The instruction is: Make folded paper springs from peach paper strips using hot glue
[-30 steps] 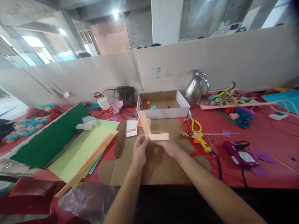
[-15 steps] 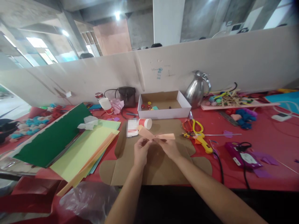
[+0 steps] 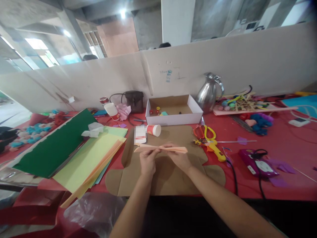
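A strip of folded orange paper (image 3: 177,149) is pinched at its middle between both hands, its two ends spreading left and right. My left hand (image 3: 148,160) grips it from the near side, fingers closed. Close beside it, my right hand (image 3: 178,158) is also closed on the paper, some fingers behind it. Under the hands lies flattened brown cardboard (image 3: 160,181). Just beyond the paper are a red and white cup (image 3: 154,130) on its side and a partly blurred white item (image 3: 140,135).
Coloured paper sheets (image 3: 91,155) and a green board (image 3: 56,145) lie left. An open box (image 3: 174,119) and a steel jug (image 3: 208,94) stand behind. To the right are scissors (image 3: 210,133), a yellow glue gun (image 3: 218,152) with its cable and a purple device (image 3: 259,163).
The orange paper has turned so that it shows flatter and nearly level, and its left end has swung down and outward. Both hands have shifted slightly with it.
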A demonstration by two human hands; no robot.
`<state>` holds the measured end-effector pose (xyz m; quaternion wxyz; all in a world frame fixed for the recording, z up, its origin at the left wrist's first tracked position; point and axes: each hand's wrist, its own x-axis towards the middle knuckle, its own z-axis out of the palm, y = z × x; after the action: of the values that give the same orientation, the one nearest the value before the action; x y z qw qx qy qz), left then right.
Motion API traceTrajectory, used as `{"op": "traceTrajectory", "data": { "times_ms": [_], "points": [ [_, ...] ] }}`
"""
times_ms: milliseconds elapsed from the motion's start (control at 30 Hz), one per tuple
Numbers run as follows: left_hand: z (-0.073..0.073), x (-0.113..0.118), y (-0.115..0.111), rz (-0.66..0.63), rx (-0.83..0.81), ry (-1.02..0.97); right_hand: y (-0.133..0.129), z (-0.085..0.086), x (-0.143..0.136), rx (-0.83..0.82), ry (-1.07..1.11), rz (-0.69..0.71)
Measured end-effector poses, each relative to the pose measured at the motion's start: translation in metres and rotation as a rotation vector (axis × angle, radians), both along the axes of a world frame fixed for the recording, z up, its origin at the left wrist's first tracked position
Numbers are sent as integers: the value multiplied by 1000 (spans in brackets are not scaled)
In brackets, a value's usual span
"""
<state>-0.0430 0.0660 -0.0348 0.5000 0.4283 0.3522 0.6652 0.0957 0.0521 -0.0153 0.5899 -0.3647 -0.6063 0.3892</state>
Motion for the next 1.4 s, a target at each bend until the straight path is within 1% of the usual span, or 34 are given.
{"op": "traceTrajectory", "data": {
  "times_ms": [67,167,233,367,467,533,633,833,900,967,1133,1267,1400],
  "points": [
    [0,1,0,-15,-23,-11,2,0,-1,-75,21,-18],
    [2,2,1,-5,-80,10,6,-4,-3,-215,134,23],
    [5,2,1,-21,-113,34,9,-6,-4,-275,187,43],
    [10,1,2,-129,-149,-3,13,-8,-4,-341,263,46],
    [9,-2,3,-184,-167,-9,14,-10,-4,-411,363,72],
    [8,-4,4,-223,-185,-5,16,-12,-3,-455,392,77],
    [8,-7,5,-276,-201,1,18,-15,-2,-467,375,63],
    [14,-9,4,-370,-206,54,19,-17,3,-407,246,43],
    [15,-9,4,-372,-210,57,19,-16,4,-390,232,48],
    [14,-8,4,-342,-219,51,19,-16,4,-394,259,62],
    [10,-7,6,-244,-266,-12,22,-16,2,-504,431,138],
    [12,-6,4,-264,-271,-2,21,-14,2,-547,495,144],
    [12,-5,1,-278,-201,56,15,-5,3,-634,470,140]
  ]
}}
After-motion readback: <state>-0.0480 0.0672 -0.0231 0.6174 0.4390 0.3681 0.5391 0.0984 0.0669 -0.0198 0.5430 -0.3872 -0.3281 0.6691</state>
